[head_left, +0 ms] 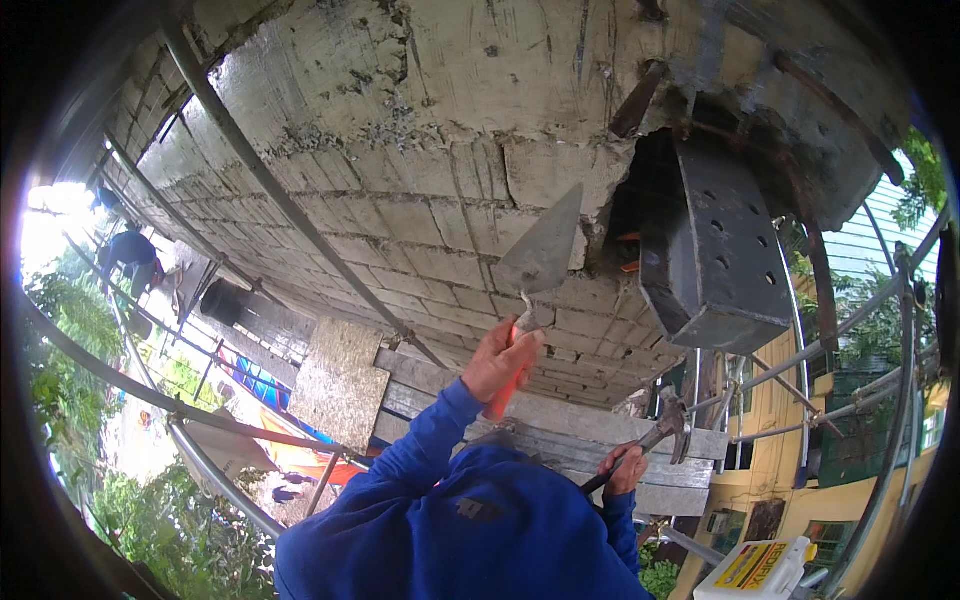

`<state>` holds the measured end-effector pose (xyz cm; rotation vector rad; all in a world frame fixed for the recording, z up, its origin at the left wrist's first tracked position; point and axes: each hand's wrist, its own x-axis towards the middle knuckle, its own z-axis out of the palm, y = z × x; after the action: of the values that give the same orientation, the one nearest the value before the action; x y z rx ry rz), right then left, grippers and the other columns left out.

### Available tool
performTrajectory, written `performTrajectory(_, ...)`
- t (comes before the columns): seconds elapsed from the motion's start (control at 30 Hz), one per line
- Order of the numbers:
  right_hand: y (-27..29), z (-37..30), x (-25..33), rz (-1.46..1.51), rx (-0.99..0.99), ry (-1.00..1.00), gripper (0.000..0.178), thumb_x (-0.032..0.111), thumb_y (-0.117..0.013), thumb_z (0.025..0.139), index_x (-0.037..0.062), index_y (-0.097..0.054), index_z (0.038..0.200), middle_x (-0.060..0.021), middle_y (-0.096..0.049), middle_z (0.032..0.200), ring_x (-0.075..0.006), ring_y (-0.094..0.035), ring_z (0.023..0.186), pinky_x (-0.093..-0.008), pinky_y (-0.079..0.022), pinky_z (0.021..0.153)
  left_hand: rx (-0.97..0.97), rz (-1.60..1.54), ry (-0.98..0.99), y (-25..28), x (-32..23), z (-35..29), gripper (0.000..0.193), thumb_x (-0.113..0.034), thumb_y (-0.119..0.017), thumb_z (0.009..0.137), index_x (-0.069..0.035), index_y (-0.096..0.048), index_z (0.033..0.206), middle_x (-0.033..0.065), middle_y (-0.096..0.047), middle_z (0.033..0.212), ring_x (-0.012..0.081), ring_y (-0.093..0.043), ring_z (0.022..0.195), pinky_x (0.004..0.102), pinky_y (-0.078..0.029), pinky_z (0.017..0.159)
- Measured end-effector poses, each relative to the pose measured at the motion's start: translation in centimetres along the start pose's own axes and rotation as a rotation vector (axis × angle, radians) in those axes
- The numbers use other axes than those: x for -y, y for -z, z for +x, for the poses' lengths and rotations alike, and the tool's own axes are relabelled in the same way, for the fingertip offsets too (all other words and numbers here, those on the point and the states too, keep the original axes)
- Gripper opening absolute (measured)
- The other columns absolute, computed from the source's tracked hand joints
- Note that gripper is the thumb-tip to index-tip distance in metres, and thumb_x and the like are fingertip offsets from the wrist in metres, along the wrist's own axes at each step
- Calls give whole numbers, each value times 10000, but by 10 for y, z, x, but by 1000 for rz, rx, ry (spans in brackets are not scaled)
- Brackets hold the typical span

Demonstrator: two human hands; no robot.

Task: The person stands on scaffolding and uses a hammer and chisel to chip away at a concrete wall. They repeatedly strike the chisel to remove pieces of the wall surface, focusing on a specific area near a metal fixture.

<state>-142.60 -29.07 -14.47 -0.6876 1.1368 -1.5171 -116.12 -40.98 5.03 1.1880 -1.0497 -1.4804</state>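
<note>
My left hand (497,362) is closed around the orange handle of a pointing trowel (545,248). Its pointed grey blade tilts up in front of the block wall (420,230), left of a dark opening. Lower and to the right, my right hand (624,470) grips the dark shaft of a claw hammer (668,430), whose metal head is raised beside the scaffold boards. From the opening juts a grey steel beam section (725,250) with several bolt holes, above and to the right of both hands. Blue sleeves cover my arms.
Metal scaffold poles (270,190) cross on the left and right. Wooden planks (640,455) and a speckled board (338,385) form the platform. A black bucket (222,302) lies near another person (130,250) at far left. A white jug (757,572) stands lower right. Rusty bars (822,285) hang beside the beam.
</note>
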Motion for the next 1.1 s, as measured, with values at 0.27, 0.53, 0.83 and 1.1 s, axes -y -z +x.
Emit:
performTrajectory(0.27, 1, 1, -2, -55, 64, -27, 569, 608, -461, 937, 53, -461, 815, -65, -450, 538, -173, -437, 382, -309, -400, 374, -187, 326, -123, 20, 1, -4, 368, -292, -659, 834, 20, -543, 993, 38, -568, 738, 111, -539, 559, 287, -455, 496)
performTrajectory(0.53, -2, 1, -1, -64, 45, -6, 560, 605, -467, 937, 59, -456, 809, -61, -444, 536, -166, -428, 383, -304, -395, 370, -346, 629, -254, 26, 4, -4, 344, -269, -639, 806, 28, -531, 940, 177, -556, 709, 318, -553, 640, 410, -441, 609)
performTrajectory(0.83, -1, 2, 1, -27, 44, 22, 563, 597, -476, 936, 53, -473, 790, -63, -467, 514, -165, -463, 386, -281, -375, 355, -452, 773, -267, 24, 8, -5, 376, -287, -623, 825, 2, -524, 1045, 219, -576, 734, 395, -579, 697, 455, -447, 636)
performTrajectory(1.1, -1, 1, 6, -37, 40, 3, 572, 599, -489, 928, 49, -476, 773, -62, -468, 518, -163, -457, 389, -287, -383, 363, -508, 919, -351, 22, 14, -3, 385, -283, -656, 814, -53, -540, 1101, 201, -636, 852, 422, -622, 817, 464, -482, 710)
